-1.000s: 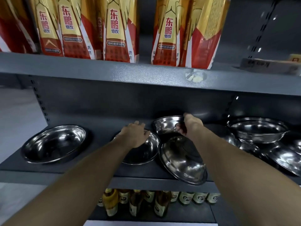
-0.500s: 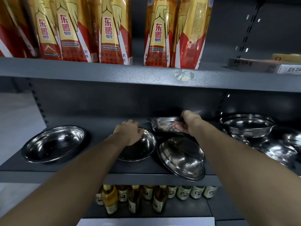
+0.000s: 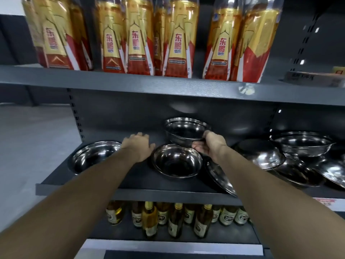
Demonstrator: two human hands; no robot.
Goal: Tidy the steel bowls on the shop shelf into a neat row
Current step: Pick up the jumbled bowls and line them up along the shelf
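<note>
Tilting toward cam: bowl (image 3: 183,132), R hand (image 3: 210,145) grip.

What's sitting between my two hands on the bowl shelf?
In the head view, one upright steel bowl sits between the left hand and the right hand, which holds a raised bowl.

Raised steel bowl (image 3: 184,132) in right hand (image 3: 210,146), left hand (image 3: 139,148) open beside shelf bowl (image 3: 177,161).
</note>
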